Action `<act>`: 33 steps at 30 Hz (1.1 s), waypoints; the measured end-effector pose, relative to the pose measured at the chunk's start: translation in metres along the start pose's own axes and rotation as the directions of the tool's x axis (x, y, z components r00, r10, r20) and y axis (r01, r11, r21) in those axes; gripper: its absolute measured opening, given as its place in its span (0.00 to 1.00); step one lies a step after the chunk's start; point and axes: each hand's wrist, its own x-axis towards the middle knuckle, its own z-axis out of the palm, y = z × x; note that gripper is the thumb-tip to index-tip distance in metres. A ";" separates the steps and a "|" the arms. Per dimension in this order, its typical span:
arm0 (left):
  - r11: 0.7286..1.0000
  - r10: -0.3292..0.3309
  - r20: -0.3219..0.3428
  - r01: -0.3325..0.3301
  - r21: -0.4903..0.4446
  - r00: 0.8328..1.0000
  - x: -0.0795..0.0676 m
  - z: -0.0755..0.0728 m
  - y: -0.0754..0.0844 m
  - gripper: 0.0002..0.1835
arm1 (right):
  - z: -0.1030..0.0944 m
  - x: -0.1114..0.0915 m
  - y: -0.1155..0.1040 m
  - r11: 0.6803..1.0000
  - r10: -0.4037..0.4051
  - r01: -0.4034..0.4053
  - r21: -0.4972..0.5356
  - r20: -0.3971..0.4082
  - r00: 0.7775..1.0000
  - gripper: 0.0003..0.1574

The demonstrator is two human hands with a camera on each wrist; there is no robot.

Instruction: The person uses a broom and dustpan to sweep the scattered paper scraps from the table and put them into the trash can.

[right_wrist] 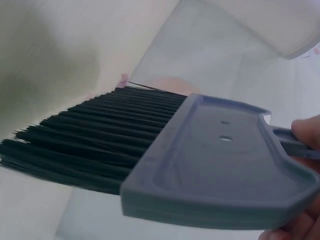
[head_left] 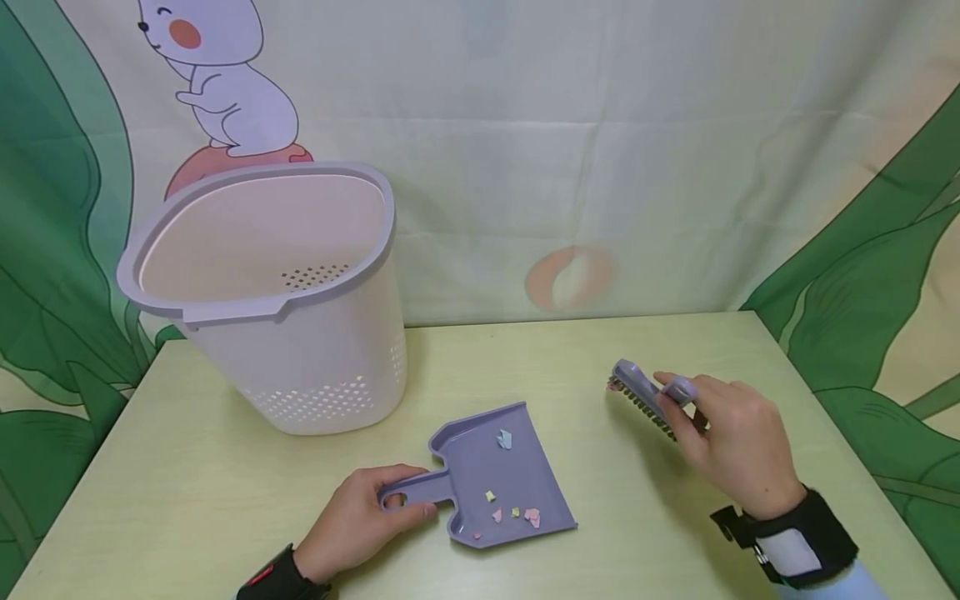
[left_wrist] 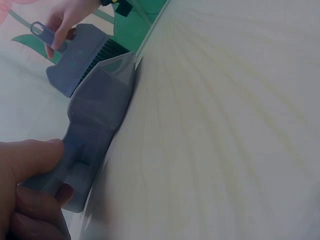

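Note:
My left hand grips the handle of a purple-grey dustpan on the table. Several small paper scraps lie in the pan: a blue one, yellow bits and pink pieces. To the right of the pan, my right hand holds a matching hand brush by its handle. The brush casts a shadow on the table, its dark bristles pointing down. At the bristles' far end shows a bit of pink paper. In the left wrist view the brush overlaps the pan's far edge.
A tall pale basket with a purple rim and small holes stands at the back left of the light wooden table. Behind the table hangs a printed curtain with a cartoon animal and green leaves.

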 end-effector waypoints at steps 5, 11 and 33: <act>1.000 0.004 -0.001 -0.004 0.000 1.000 -0.001 0.000 0.000 0.16 | 0.008 -0.004 0.012 0.996 0.056 -0.056 -0.074 0.001 0.998 0.22; 1.000 0.006 0.001 -0.006 -0.003 1.000 0.000 0.000 0.000 0.16 | 0.013 -0.004 0.008 0.994 0.067 -0.061 -0.090 0.062 0.996 0.19; 1.000 0.016 -0.004 -0.016 0.011 1.000 0.001 0.000 -0.001 0.16 | 0.000 -0.006 -0.086 0.898 -0.157 0.112 0.425 0.074 0.985 0.10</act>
